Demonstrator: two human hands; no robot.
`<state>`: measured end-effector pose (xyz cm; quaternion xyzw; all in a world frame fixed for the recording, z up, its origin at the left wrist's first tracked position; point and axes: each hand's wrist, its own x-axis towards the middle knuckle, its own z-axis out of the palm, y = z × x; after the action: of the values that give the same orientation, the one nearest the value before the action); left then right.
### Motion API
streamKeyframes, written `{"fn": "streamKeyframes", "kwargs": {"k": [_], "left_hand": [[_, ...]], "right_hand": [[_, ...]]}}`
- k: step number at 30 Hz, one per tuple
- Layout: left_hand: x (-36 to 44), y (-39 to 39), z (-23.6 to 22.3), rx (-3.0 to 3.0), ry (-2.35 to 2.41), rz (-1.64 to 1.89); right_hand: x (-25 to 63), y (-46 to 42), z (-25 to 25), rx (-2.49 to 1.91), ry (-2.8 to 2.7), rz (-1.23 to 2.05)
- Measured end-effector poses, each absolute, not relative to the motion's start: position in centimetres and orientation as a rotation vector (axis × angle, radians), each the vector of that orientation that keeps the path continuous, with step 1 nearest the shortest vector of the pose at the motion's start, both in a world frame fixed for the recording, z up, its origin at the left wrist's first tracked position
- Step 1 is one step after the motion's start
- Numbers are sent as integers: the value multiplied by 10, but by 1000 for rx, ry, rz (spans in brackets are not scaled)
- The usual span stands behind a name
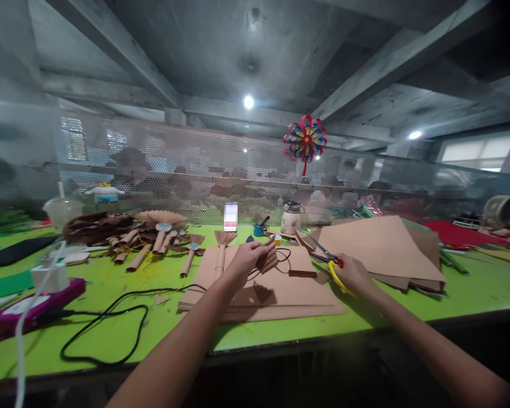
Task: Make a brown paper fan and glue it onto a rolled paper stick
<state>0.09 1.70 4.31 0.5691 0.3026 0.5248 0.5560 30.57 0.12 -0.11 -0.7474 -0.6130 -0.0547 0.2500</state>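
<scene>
My left hand (pixel 247 259) pinches a pleated piece of brown paper (pixel 268 259) above a stack of brown paper sheets (pixel 289 300). To its right, my right hand (pixel 353 273) is closed on yellow-handled scissors (pixel 336 276), whose dark blades point away and to the left. The blades are apart from the pleated paper. Just left of my left hand, a small paper fan with a rolled handle (pixel 220 255) lies on the stack. A folded brown paper strip (pixel 302 273) lies between my hands.
Several finished fan pieces (pixel 157 241) are heaped at left. A black cable (pixel 147 317) loops near a purple power strip (pixel 34 309). Large brown sheets (pixel 378 249) lie at right. At the back stand a phone (pixel 230 216), a blue pot (pixel 259 229) and a jug (pixel 291 220).
</scene>
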Motion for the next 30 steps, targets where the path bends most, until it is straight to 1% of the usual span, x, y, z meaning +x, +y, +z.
{"fn": "streamKeyframes", "kwargs": {"k": [3,7,11,15,18,22,25,30], "left_hand": [[1,19,39,1392,734,1151],[2,18,36,1505,741,1029],[4,18,36,1564,744,1032],[5,19,34,1580,796,1022],[6,19,30,1632,795,916],[5,19,28,1702,800,865],[4,20,28,1721,836,923],[5,26,24,1688,855,974]], "right_hand": [[329,1,-11,-2139,-1651,-185],[338,-1,-22,-2205,-1652,-236],[335,-4,-25,-2208,-1665,-321],[327,-8,-22,-2152,-1657,-426],[315,-10,-18,-1958,-1760,-458],[296,-5,-15,-1581,-2003,-302],[282,6,-12,-1514,-2094,-172],[262,25,-13,-1464,-2188,-101]]}}
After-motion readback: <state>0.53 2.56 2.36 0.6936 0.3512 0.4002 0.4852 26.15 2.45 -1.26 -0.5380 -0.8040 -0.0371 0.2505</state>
